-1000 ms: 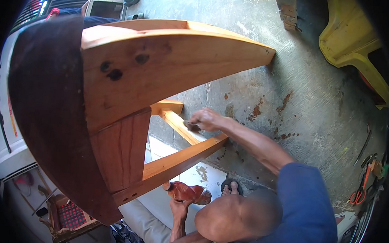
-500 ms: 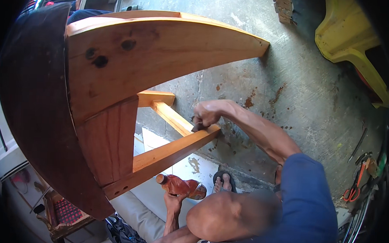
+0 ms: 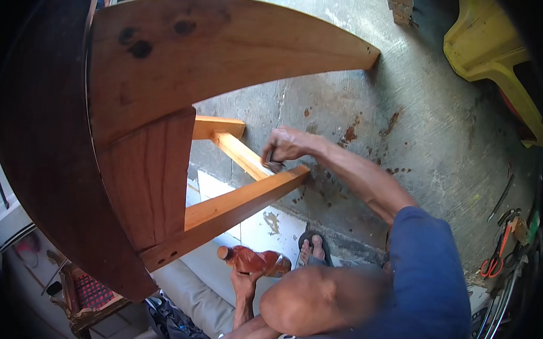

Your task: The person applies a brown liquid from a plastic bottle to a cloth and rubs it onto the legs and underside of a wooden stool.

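My left hand [image 3: 243, 281] is wrapped round a crumpled plastic bottle [image 3: 256, 261] stained reddish brown, held tilted on its side below the wooden frame. My right hand [image 3: 286, 146] is closed on a small dark wad [image 3: 274, 165], possibly a rag, too blurred to name surely. It presses on the light wooden crossbar [image 3: 242, 154], close to where that meets a longer orange-brown leg [image 3: 246, 195]. Both belong to a large piece of wooden furniture with a curved side panel [image 3: 228, 46], a reddish-brown board [image 3: 146, 191] and a dark brown curved face [image 3: 39, 141].
Brown drips [image 3: 350, 133] spot the concrete floor [image 3: 424, 146]. A yellow plastic chair [image 3: 486, 45] lies at the upper right. Orange-handled scissors [image 3: 493, 264] sit among tools on the right. A wooden chair with a woven seat [image 3: 93, 292] stands lower left. A sandalled foot [image 3: 315, 247] is near the bottle.
My right hand has shifted slightly left, from the leg's end onto the crossbar. The furniture's big curved panel appears higher in view. My left hand keeps hold of the bottle.
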Motion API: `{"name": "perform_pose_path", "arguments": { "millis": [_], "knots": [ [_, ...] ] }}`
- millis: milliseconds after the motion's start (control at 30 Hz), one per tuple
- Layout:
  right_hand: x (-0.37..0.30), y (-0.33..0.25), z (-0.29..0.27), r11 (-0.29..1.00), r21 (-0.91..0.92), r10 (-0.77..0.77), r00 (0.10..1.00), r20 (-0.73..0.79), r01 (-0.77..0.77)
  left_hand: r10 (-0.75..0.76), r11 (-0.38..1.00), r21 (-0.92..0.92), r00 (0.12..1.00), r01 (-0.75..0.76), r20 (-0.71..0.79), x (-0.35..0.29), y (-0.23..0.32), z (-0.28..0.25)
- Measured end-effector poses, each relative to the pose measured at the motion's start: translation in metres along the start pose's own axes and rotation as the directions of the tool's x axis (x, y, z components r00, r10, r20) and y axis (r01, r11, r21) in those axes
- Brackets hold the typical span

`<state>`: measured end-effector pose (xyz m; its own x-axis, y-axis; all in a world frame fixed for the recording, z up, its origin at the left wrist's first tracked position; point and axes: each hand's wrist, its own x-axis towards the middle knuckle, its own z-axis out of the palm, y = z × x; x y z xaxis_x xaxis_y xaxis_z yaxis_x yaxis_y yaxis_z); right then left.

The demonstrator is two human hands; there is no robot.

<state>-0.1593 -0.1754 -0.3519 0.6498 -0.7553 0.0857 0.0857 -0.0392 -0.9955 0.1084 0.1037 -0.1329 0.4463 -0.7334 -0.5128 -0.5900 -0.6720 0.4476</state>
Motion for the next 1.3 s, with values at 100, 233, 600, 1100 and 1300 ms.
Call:
{"name": "perform_pose_path", "arguments": {
  "millis": [100, 233, 600, 1100, 1300],
  "knots": [
    [0.037, 0.011, 0.019, 0.863, 0.432, 0.08, 0.772, -0.631, 0.263, 0.019, 1.0, -0.005, 0.999, -0.019, 0.04, 0.007, 0.0, 0.006],
    [0.016, 0.012, 0.016, 0.99, -0.012, -0.141, 0.976, -0.164, 0.141, 0.022, 0.996, -0.082, 0.999, -0.026, -0.042, -0.004, 0.002, 0.004],
    [0.041, 0.009, -0.001, 0.975, -0.167, -0.191, 0.934, -0.302, 0.146, 0.012, 0.996, -0.09, 0.999, -0.009, 0.04, 0.013, 0.005, 0.005],
    [0.011, -0.023, -0.011, 0.985, -0.132, 0.15, 0.922, 0.358, -0.109, -0.045, 0.998, -0.037, 0.999, 0.045, -0.001, 0.006, 0.002, 0.001],
    [0.022, 0.038, 0.004, 0.958, -0.265, 0.205, 0.91, 0.36, -0.111, 0.029, 0.999, 0.028, 1.0, -0.029, -0.007, 0.015, 0.022, 0.006]
  ]
}}
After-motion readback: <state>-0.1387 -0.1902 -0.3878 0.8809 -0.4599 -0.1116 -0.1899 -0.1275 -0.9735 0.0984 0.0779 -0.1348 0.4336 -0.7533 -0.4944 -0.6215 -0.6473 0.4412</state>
